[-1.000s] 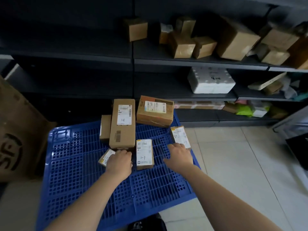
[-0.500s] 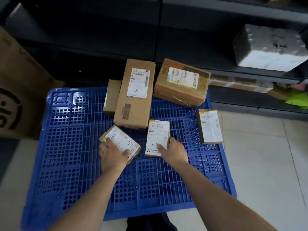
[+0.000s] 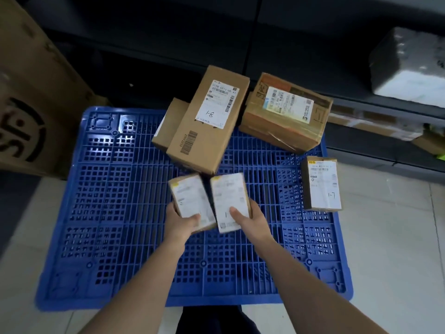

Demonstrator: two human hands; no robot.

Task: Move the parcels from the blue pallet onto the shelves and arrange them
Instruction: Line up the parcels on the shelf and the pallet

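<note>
A blue plastic pallet (image 3: 115, 213) lies on the floor in front of dark shelves (image 3: 289, 44). My left hand (image 3: 179, 226) grips a small labelled parcel (image 3: 190, 201) lifted above the pallet's middle. My right hand (image 3: 252, 221) grips a second small labelled parcel (image 3: 228, 198) right beside it, thumb on its label. Behind them lie a long brown box marked 1-8 (image 3: 207, 121), a smaller brown box (image 3: 168, 124) tucked against its left side, and a taped carton (image 3: 286, 112). Another small labelled parcel (image 3: 321, 183) sits at the pallet's right edge.
A large brown carton with a black logo (image 3: 31, 92) stands left of the pallet. A white foam box (image 3: 409, 66) sits on a shelf at the upper right. Pale floor tiles (image 3: 390, 237) surround the pallet.
Both hands closed on the two small parcels and raised them off the pallet, bringing them side by side. The camera tilted further down and moved closer.
</note>
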